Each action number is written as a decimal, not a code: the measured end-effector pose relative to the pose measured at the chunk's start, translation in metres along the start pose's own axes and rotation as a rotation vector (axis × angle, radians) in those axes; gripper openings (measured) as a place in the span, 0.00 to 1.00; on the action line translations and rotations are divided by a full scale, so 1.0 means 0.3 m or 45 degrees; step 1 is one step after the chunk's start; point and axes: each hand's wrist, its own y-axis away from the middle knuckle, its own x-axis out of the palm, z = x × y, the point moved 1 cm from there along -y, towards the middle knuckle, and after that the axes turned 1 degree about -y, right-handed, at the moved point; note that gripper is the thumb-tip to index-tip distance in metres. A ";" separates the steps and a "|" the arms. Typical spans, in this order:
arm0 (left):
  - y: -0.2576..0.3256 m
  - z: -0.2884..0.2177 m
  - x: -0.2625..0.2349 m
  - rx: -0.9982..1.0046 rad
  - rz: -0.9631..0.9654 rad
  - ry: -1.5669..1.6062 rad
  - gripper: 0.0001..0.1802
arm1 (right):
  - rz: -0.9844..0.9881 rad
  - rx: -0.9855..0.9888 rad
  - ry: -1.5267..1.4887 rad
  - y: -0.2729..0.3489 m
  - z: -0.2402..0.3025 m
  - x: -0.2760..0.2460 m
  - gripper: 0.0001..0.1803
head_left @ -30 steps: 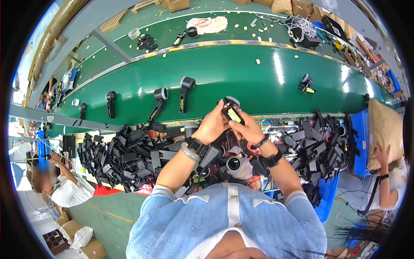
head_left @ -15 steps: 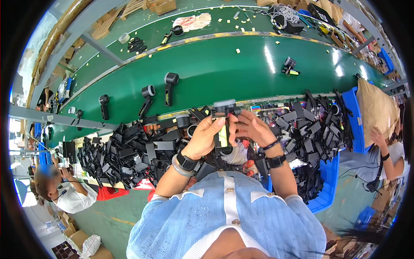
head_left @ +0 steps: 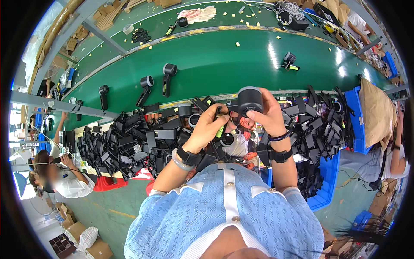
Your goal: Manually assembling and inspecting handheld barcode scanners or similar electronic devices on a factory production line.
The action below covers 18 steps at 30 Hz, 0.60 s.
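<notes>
Thumb and fingers of my left hand [head_left: 208, 126] are closed on a slim black handle piece with a yellow-green block [head_left: 220, 131] showing below the fingertips. My right hand [head_left: 271, 113] grips a black round housing [head_left: 250, 100] with a grey rim, its thumb on the near side. The two pieces are held apart, side by side above the near edge of the green belt [head_left: 207, 64]. Under my hands lie loose black round parts, among them a ring-shaped one [head_left: 227, 139].
Heaps of black parts lie left [head_left: 125, 146] and right [head_left: 308, 123]. A blue bin [head_left: 330, 181] holds more. Several assembled units, one upright [head_left: 169, 80], rest on the belt. A brown sack [head_left: 377, 114] stands right. Co-workers sit left [head_left: 73, 181] and right [head_left: 399, 162].
My right hand, earlier spread beside the handle, has shifted right and now holds the round housing apart from it. The left hand keeps the handle. The co-worker at left has an arm toward the belt.
</notes>
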 end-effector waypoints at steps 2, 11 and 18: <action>-0.006 0.012 -0.011 0.061 0.030 -0.175 0.08 | -0.005 0.014 0.053 -0.009 0.009 0.001 0.33; -0.006 0.030 0.003 0.112 0.031 -0.257 0.07 | 0.002 0.034 0.166 0.007 0.000 -0.009 0.32; 0.002 0.038 -0.012 -0.076 0.116 -0.464 0.10 | 0.356 0.060 0.243 -0.019 0.023 -0.036 0.33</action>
